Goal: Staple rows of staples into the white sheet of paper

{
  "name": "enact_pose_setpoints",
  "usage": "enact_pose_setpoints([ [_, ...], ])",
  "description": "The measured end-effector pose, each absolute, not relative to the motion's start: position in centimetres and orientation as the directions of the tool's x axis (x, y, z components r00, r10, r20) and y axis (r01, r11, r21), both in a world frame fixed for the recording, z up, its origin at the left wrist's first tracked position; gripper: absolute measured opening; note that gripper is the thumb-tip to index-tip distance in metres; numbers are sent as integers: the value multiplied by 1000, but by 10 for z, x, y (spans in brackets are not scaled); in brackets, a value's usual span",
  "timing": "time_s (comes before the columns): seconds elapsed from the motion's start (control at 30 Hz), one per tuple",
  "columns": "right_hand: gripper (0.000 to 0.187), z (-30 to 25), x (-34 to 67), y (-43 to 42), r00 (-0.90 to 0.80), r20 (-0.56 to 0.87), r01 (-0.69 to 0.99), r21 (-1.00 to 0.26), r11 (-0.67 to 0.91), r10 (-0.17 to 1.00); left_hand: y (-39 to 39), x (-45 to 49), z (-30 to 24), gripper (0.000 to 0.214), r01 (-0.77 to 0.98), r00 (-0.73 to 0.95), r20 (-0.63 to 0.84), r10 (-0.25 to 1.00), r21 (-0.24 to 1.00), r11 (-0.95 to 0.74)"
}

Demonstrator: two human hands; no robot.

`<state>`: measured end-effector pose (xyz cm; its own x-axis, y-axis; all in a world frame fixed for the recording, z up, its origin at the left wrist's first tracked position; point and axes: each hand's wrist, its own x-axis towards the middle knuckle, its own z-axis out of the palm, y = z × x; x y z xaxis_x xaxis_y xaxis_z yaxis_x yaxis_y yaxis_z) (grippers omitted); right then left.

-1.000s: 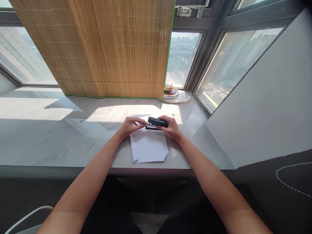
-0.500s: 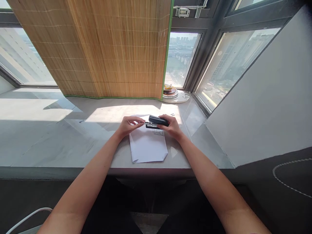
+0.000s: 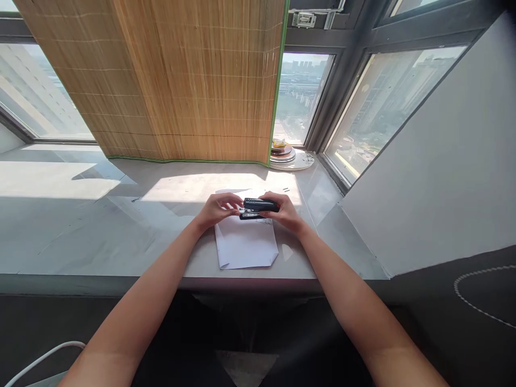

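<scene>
A black stapler (image 3: 260, 205) is held level over the white paper, its upper arm apart from its base and metal showing between them. My right hand (image 3: 284, 208) is closed around its right end, fingers on top and thumb beneath. At the other end my left hand (image 3: 220, 209) has its fingers bent and its thumb against the stapler's front; the exact fingertip contact is hard to see. Under both hands lies the white paper (image 3: 246, 244), with dark printed marks partly covered by the stapler.
Small strips of staples (image 3: 286, 189) lie behind my right hand. A stack of plates (image 3: 288, 156) stands in the window corner. A bamboo blind (image 3: 193, 86) hangs at the back, and a slanted white wall (image 3: 439, 161) bounds the right side of the ledge (image 3: 100, 236).
The stapler's upper arm has come down closer to its base. My left fingers have moved from a thin metal part sticking out to the stapler's front end.
</scene>
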<state>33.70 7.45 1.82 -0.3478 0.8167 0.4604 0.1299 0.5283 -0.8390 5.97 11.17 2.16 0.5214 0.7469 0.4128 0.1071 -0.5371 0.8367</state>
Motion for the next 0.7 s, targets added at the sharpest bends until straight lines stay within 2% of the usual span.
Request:
enact_pose_setpoints([
  [0.47, 43, 18, 327, 75, -402, 486, 149, -801, 579, 776, 120, 66, 11, 39, 157, 539, 407, 737, 812, -563],
  [0.7, 42, 16, 330, 76, -365, 481, 155, -813, 561, 798, 117, 66, 17, 36, 160, 526, 427, 735, 800, -579],
])
